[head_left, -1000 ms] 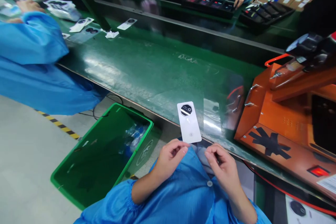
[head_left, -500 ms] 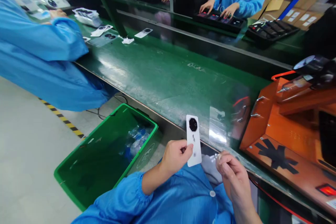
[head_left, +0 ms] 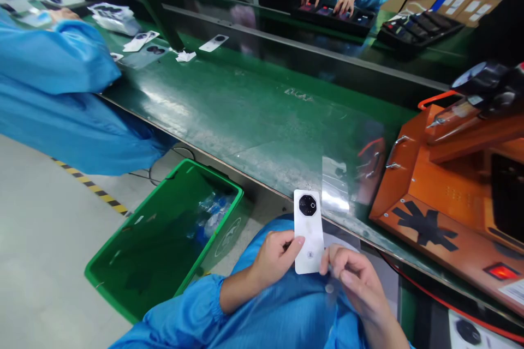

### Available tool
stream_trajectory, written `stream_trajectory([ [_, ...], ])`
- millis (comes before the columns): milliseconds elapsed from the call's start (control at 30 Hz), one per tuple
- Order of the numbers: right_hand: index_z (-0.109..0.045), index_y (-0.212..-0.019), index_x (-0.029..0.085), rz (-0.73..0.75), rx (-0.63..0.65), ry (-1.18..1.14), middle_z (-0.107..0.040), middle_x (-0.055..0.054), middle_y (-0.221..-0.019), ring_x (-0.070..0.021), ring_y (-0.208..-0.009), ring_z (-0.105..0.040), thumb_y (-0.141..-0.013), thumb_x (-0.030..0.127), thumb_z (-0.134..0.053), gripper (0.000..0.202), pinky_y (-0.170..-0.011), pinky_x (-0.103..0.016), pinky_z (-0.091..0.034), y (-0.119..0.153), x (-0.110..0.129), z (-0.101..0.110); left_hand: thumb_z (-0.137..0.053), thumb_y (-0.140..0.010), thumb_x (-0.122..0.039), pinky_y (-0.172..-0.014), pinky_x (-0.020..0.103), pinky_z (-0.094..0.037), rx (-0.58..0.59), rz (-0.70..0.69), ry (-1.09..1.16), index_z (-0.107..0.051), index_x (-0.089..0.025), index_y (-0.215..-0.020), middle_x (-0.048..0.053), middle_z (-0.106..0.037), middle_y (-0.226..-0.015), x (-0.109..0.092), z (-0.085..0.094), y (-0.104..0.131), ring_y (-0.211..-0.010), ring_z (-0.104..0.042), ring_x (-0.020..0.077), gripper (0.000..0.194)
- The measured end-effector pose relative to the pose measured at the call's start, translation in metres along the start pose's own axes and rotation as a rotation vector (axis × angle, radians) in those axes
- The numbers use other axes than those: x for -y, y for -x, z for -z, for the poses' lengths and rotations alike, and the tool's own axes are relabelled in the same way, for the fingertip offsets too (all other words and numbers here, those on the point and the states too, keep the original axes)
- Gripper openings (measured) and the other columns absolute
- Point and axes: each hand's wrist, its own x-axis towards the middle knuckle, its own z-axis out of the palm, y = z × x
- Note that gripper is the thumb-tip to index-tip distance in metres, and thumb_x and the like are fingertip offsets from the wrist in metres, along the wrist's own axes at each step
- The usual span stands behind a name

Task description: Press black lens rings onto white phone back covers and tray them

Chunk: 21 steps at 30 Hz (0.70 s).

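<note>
A white phone back panel (head_left: 309, 232) with a dark eight-sided camera area at its top stands nearly upright over my lap. My left hand (head_left: 276, 255) pinches its left edge, thumb on the front face. Close to the panel's lower right edge is my right hand (head_left: 354, 275), its fingers curled. Something small and clear seems to hang below these fingers, too blurred to make out. A clear film sheet (head_left: 334, 188) lies on the green table (head_left: 245, 114) just beyond the panel.
An orange machine (head_left: 426, 196) stands at the right. Below the table edge at left is a green bin (head_left: 135, 267) with clear plastic inside. A person in blue (head_left: 61, 92) is at the far left. White panels (head_left: 213, 43) and black trays (head_left: 420, 30) lie farther back.
The white panel is slightly lower and farther right in view. My right hand has come in beside its lower edge. The clear piece at my right fingertips has dropped out of plain sight.
</note>
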Motion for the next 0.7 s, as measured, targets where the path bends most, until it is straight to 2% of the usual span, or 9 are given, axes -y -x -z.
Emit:
stream_trajectory([
  [167, -0.060, -0.075, 0.022, -0.053, -0.063, -0.272, -0.050, -0.002, -0.071, -0.0199, -0.069, -0.046, -0.090, 0.044, -0.068, 0.028, -0.066, -0.033, -0.034, -0.002, -0.014, -0.003, -0.054, -0.096, -0.046, -0.052, 0.028, -0.021, -0.005, -0.066, -0.116, -0.038, -0.020, -0.052, -0.005, -0.034, -0.047, -0.005, -0.009, 0.002, -0.047, -0.031, 0.0084, 0.054],
  [367, -0.053, -0.066, 0.022, -0.093, -0.082, -0.562, -0.037, 0.001, -0.065, -0.0172, -0.062, -0.035, -0.080, 0.042, -0.071, 0.030, -0.065, -0.032, -0.029, -0.011, -0.011, -0.005, -0.059, -0.092, -0.044, -0.050, 0.024, -0.026, 0.022, -0.084, -0.027, -0.044, -0.019, -0.054, -0.005, -0.047, -0.046, -0.025, -0.019, -0.005, -0.045, -0.038, 0.0067, 0.048],
  [500, -0.050, -0.065, 0.022, -0.094, -0.075, -0.606, -0.034, 0.002, -0.064, -0.0171, -0.061, -0.031, -0.078, 0.040, -0.070, 0.030, -0.064, -0.033, -0.027, -0.012, -0.008, -0.005, -0.060, -0.091, -0.044, -0.049, 0.023, -0.027, 0.017, -0.106, -0.005, -0.046, -0.019, -0.054, -0.005, -0.050, -0.045, -0.030, -0.022, -0.007, -0.044, -0.039, 0.0061, 0.047],
  [700, -0.047, -0.065, 0.023, -0.091, -0.103, -0.574, -0.031, 0.002, -0.064, -0.0176, -0.061, -0.029, -0.078, 0.043, -0.068, 0.032, -0.063, -0.034, -0.026, -0.011, -0.011, -0.005, -0.060, -0.092, -0.043, -0.049, 0.022, -0.028, 0.012, -0.105, -0.014, -0.046, -0.019, -0.053, -0.004, -0.052, -0.044, -0.029, -0.021, -0.006, -0.043, -0.041, 0.0061, 0.048],
])
